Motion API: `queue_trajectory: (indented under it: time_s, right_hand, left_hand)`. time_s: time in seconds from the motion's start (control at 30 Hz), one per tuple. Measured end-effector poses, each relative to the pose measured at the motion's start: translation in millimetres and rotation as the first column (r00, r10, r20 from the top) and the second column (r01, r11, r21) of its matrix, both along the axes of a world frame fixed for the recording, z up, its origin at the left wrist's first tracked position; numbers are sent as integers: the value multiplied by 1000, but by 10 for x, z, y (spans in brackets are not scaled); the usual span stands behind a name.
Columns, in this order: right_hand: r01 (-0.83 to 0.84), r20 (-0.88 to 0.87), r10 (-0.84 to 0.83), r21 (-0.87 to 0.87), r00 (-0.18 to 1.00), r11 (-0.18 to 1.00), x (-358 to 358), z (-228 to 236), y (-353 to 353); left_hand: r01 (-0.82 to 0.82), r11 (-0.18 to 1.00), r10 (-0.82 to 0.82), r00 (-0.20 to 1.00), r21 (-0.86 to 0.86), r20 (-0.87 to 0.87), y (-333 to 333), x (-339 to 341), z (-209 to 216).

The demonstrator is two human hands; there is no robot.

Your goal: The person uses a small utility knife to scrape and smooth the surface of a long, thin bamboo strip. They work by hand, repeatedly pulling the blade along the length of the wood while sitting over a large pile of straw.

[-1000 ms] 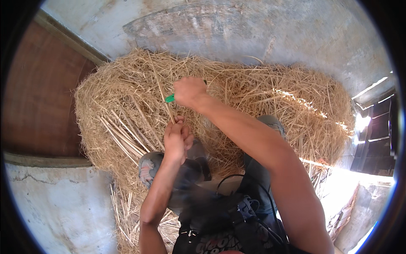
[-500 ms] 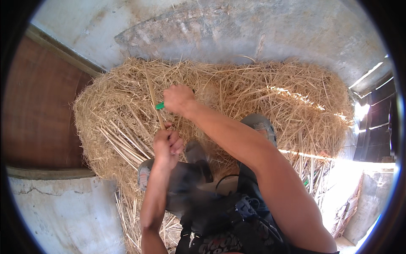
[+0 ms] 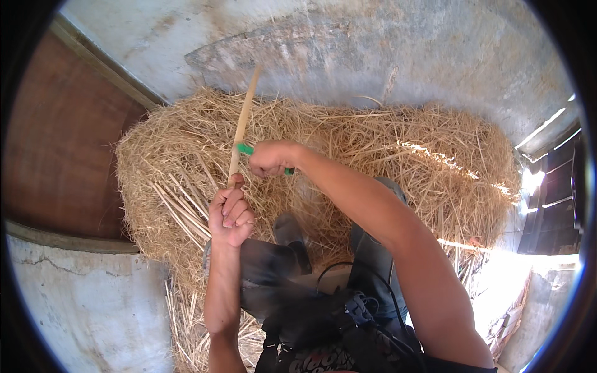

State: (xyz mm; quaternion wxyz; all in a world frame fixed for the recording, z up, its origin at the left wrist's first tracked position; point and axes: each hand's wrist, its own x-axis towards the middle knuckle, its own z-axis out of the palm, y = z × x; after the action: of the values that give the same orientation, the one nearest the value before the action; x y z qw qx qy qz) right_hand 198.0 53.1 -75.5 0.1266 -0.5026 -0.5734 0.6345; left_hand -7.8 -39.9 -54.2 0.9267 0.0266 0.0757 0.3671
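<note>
My left hand (image 3: pixel 231 214) is closed around the lower end of a long, pale wooden stick (image 3: pixel 245 115), which looks like a bamboo strip. The stick slants up and away, its narrow far tip in front of the wall. Beside its middle, my right hand (image 3: pixel 270 158) makes a fist around a green tool (image 3: pixel 245 149). One green end of the tool sits against the stick, and a second bit of green shows below the fist. My fingers hide the rest, so its exact kind cannot be made out.
Straw-like shavings (image 3: pixel 435 143) are heaped around my legs and against the grey wall (image 3: pixel 298 56). Several pale sticks (image 3: pixel 180 208) lie at the left of my knee. A brown panel (image 3: pixel 68 149) stands at the left. Sunlight enters through slatted boards (image 3: pixel 553 186) at the right.
The stick's far end has swung up and to the right, clear of the shavings. My left hand has shifted a little left and away. My right hand has moved slightly right and nearer.
</note>
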Motion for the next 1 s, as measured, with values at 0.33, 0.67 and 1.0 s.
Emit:
queue_trajectory:
  time_s: [0.33,0.67,1.0]
  right_hand:
    - [-98,450,-252,622,857,777,203,209,-177]
    - [-131,563,-301,600,769,789,-114,298,-241]
    - [-98,500,-276,599,821,794,-108,20,-47]
  left_hand:
    - [-67,946,301,553,319,-777,-172,235,65]
    - [102,895,374,358,434,-855,-253,385,-30]
    - [77,952,186,618,295,-763,-287,330,30]
